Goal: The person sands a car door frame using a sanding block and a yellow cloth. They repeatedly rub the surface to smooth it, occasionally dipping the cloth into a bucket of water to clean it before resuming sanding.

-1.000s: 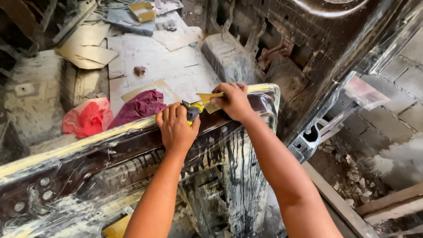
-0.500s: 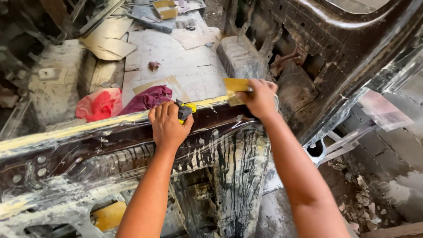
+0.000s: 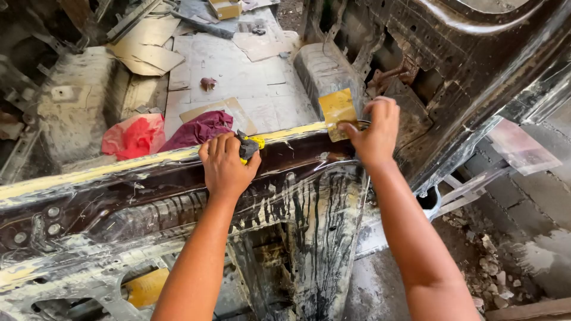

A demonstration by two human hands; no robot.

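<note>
My left hand (image 3: 225, 166) rests on top of the dark, paint-streaked metal sill of the stripped car body (image 3: 148, 184), fingers curled shut around a small yellow-and-black tool (image 3: 250, 146) that pokes out past my knuckles; I cannot tell what kind of tool it is. My right hand (image 3: 373, 132) is further along the same sill, near its corner, fingers pinching the lower edge of a flat yellow square of sandpaper (image 3: 338, 110), which stands nearly upright with its bottom touching the sill's upper rim. A pale yellow strip of filler (image 3: 107, 169) runs along that rim to my left. Just beyond the sill, on the bare grey floor panel (image 3: 238, 77) inside the shell, lie a crumpled maroon cloth (image 3: 199, 129) and, beside it, a red plastic bag (image 3: 134, 135). Flat pieces of brown cardboard (image 3: 148, 50) lie further back.
</note>
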